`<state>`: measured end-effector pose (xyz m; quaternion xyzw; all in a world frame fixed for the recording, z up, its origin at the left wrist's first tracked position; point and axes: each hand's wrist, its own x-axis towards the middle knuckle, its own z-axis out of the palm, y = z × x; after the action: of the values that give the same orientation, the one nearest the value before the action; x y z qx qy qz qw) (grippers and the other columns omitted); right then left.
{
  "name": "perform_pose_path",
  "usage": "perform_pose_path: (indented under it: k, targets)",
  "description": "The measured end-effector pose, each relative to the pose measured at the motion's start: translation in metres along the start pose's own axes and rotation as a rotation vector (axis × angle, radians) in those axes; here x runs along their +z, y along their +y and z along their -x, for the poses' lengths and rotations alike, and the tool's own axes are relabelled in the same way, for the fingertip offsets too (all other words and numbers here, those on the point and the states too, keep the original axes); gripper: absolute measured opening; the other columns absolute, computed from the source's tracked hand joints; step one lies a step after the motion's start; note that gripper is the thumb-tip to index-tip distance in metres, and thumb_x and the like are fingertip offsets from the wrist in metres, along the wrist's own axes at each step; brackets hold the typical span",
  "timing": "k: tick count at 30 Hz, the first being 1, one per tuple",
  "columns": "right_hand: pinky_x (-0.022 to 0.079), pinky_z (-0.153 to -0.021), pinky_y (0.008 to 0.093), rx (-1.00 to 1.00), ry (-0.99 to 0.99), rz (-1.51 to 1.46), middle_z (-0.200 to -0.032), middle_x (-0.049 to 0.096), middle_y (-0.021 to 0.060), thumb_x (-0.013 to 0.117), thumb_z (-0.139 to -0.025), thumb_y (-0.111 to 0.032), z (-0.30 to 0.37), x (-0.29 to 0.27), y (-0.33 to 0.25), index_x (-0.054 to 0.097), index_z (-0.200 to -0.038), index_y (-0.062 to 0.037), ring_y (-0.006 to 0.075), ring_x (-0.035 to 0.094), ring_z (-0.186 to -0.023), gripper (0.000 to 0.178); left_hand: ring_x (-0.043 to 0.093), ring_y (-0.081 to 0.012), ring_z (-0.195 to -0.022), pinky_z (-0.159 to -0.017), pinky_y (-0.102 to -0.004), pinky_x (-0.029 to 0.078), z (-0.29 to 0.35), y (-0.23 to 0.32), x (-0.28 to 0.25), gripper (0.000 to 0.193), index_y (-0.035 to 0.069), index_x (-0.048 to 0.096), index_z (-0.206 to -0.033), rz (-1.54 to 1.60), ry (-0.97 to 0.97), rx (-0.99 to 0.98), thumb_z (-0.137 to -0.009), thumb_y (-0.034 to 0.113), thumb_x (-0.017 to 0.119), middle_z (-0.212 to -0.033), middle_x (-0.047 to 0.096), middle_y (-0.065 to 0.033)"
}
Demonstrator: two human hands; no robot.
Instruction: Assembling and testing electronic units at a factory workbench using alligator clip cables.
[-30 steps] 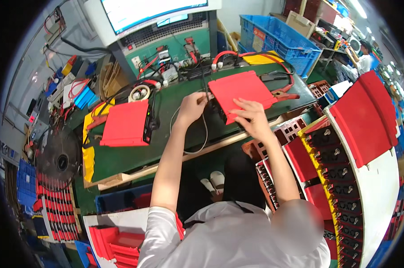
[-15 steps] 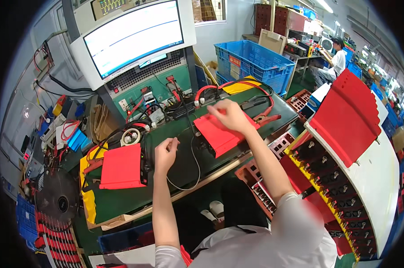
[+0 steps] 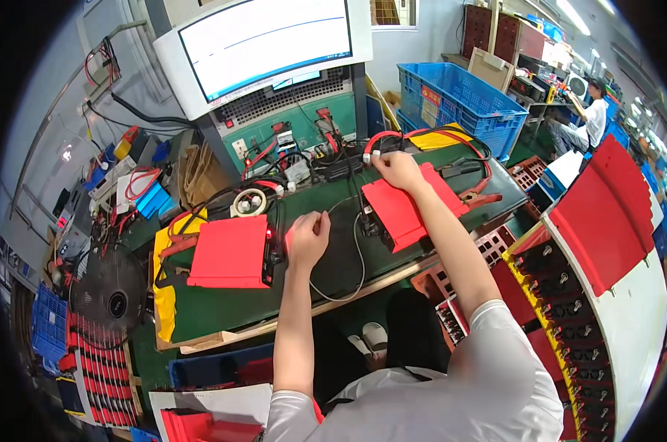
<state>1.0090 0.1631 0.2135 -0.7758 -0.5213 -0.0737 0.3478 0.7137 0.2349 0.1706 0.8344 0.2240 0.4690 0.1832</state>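
Note:
My right hand (image 3: 401, 172) reaches over the right red box (image 3: 409, 210), its fingertips closed at a white connector (image 3: 376, 153) on a red cable. My left hand (image 3: 309, 239) is raised over the dark mat between the two boxes, fingers curled together; whatever they may hold is hidden. To its left lies the other red box (image 3: 229, 252), with a small red light lit on its dark end panel (image 3: 269, 247). A thin grey cable (image 3: 362, 269) loops down between my hands. Red clamps (image 3: 483, 200) lie beyond the right box.
A monitor (image 3: 267, 48) on a test cabinet stands behind the green bench (image 3: 230, 317). Behind the bench at right is a blue crate (image 3: 459, 103). A rack of red-cased units (image 3: 569, 331) stands close on my right, a black fan (image 3: 109, 287) at left. Another person (image 3: 588, 118) sits far right.
My right hand has moved left, from above the right box to the white connector. My left hand stays raised between the boxes. The whole view has shifted, and the left box's red light now shows.

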Motion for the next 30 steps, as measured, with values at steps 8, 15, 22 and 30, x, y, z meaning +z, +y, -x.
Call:
perform_pose_path:
  k: [8,15,22,30]
  targets:
    - [0.057,-0.078,0.0532,0.056,-0.064,0.056,-0.083,0.073,0.0229,0.059,-0.099,-0.050,0.003,0.001,0.009,0.079,-0.084,-0.0088,0.0425,0.073,-0.085,0.048,0.055,-0.0317,-0.063,-0.058,-0.0438,0.043,-0.004,0.006,0.003,0.034,0.002,0.055,-0.072,0.017,0.006,-0.019,-0.099,0.019,0.069,-0.064,0.054,-0.0121]
    - [0.058,-0.077,0.0526,0.081,-0.107,0.105,-0.085,0.074,0.0220,0.060,-0.098,-0.052,0.008,-0.004,0.009,0.080,-0.086,-0.0109,0.0417,0.073,-0.086,0.047,0.059,-0.0314,-0.066,-0.061,-0.0433,0.045,-0.001,0.004,0.005,0.029,0.002,0.062,-0.077,0.019,-0.031,-0.047,-0.098,0.021,0.069,-0.068,0.059,-0.0123]
    - [0.058,-0.081,0.0521,0.076,-0.150,0.139,-0.090,0.075,0.0219,0.058,-0.098,-0.053,0.008,-0.005,0.007,0.080,-0.089,-0.0127,0.0417,0.073,-0.090,0.047,0.058,-0.0306,-0.065,-0.061,-0.0428,0.045,-0.001,-0.002,0.005,0.028,0.002,0.063,-0.076,0.009,-0.055,-0.017,-0.097,0.020,0.070,-0.065,0.057,-0.0118]
    - [0.058,-0.081,0.0525,0.065,-0.191,0.166,-0.090,0.076,0.0217,0.056,-0.099,-0.054,0.006,-0.007,0.010,0.080,-0.089,-0.0121,0.0414,0.074,-0.091,0.050,0.061,-0.0350,-0.072,-0.070,-0.0471,0.049,0.003,-0.001,0.008,0.027,0.005,0.066,-0.077,-0.026,-0.200,-0.085,-0.097,0.023,0.068,-0.067,0.064,-0.0112]
